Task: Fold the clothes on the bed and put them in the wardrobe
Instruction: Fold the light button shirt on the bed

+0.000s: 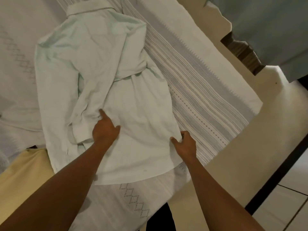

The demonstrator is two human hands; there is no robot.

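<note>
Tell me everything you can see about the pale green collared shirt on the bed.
The pale green long-sleeved shirt, thin woven-looking cloth, lies creased on the white patterned bedspread, collar farthest away, hem nearest, sleeves folded loosely inward. The left hand rests on its middle, index finger pressing a fold; the right hand pinches its right edge.

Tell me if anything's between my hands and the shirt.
Nothing visible. The left hand presses on the shirt beside its bunched sleeve; the right hand pinches its right edge. The wardrobe is out of view.
</note>
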